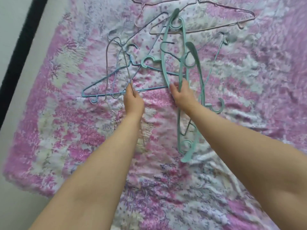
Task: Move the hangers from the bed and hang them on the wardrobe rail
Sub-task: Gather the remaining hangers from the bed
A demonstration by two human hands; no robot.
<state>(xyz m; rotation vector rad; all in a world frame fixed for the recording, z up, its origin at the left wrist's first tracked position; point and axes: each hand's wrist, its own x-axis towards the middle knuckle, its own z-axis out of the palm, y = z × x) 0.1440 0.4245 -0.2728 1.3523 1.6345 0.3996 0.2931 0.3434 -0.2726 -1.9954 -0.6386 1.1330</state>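
Observation:
Several hangers lie tangled on the bed (66, 123), which is covered in a pink and white floral blanket. My left hand (133, 101) pinches a thin grey wire hanger (123, 57) where it crosses a blue wire hanger (106, 78). My right hand (181, 93) grips a teal plastic hanger (165, 52) near its lower end. More teal plastic hangers (197, 63) lie beside and under my right forearm. Pale pink wire hangers (216, 25) lie at the far side. The wardrobe rail is out of view.
The bed's left edge runs diagonally, with a pale floor (25, 67) and a dark strip (21, 44) beyond it. Rumpled blanket (166, 196) fills the near side between my forearms.

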